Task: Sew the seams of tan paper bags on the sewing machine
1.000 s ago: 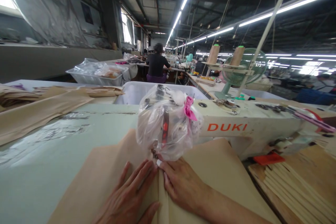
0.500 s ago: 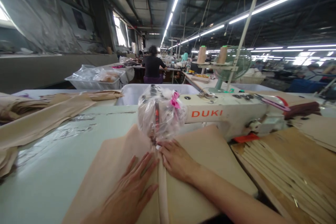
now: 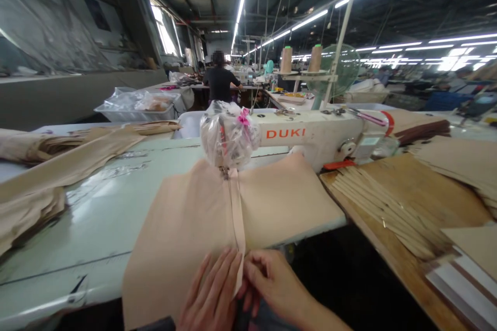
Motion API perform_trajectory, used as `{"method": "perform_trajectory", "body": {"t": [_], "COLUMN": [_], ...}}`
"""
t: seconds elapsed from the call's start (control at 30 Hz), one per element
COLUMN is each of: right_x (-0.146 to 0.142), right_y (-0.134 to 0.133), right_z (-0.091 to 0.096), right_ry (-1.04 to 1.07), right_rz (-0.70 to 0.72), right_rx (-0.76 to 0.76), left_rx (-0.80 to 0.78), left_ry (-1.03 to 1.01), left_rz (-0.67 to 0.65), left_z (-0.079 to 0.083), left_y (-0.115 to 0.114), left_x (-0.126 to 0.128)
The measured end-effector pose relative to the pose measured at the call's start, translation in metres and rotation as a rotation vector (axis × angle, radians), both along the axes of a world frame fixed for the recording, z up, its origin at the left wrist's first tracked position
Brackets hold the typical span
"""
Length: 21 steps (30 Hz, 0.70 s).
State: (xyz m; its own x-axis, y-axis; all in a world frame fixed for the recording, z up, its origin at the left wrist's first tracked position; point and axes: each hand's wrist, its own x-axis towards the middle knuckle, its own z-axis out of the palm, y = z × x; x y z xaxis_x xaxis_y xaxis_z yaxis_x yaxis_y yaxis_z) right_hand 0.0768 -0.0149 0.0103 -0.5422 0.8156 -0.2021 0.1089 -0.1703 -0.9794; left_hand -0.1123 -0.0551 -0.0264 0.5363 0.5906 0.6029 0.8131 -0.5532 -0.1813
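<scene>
A beige fabric panel (image 3: 186, 217) lies on the pale green sewing table (image 3: 97, 227), with a pale zipper strip (image 3: 236, 201) running down its middle from the needle. The white DUKI sewing machine (image 3: 310, 137) has its head wrapped in a clear plastic bag (image 3: 227, 137). My left hand (image 3: 212, 297) lies flat on the near edge of the fabric, fingers stretched out beside the strip. My right hand (image 3: 272, 282) pinches the strip's near end with curled fingers.
Stacks of beige fabric pieces (image 3: 58, 160) lie at the left. Several zipper strips (image 3: 384, 201) rest on a wooden board (image 3: 427, 186) at the right. White bins (image 3: 135, 108) stand behind the table. A person (image 3: 219, 83) sits farther back. Thread cones (image 3: 286, 59) stand on a rack.
Both hands have slid back from the needle to the near edge of the fabric. The view has pulled back, showing more of the table and board.
</scene>
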Motion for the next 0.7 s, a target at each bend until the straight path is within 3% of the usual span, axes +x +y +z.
{"method": "perform_trajectory", "body": {"t": [0.07, 0.2, 0.23, 0.3, 0.37, 0.43, 0.63, 0.7], "right_x": [0.003, 0.019, 0.02, 0.021, 0.018, 0.014, -0.005, -0.012], "right_y": [0.004, 0.021, 0.024, 0.03, 0.034, 0.037, 0.041, 0.037], "right_z": [0.019, 0.032, 0.03, 0.022, 0.012, 0.006, -0.003, -0.009], "right_ry": [-0.035, -0.347, -0.389, -0.434, -0.466, -0.455, -0.15, -0.132], "right_rz": [0.003, -0.144, -0.098, 0.042, 0.093, 0.042, -0.347, -0.409], "right_rx": [0.122, 0.847, 0.983, 1.112, 1.125, 1.099, 0.864, 0.865], "left_rx": [-0.045, -0.079, -0.078, -0.085, -0.092, -0.099, -0.03, -0.009], "left_ry": [-0.039, -0.151, -0.165, -0.185, -0.208, -0.208, -0.168, -0.137], "left_rz": [-0.044, 0.03, 0.04, 0.055, 0.092, 0.133, 0.244, 0.209], "left_z": [0.017, 0.056, 0.065, 0.08, 0.092, 0.1, 0.113, 0.114], "left_y": [-0.002, -0.005, -0.005, -0.004, -0.001, 0.002, 0.01, 0.013], "left_x": [-0.004, -0.016, -0.017, -0.019, -0.021, -0.022, -0.032, -0.035]}}
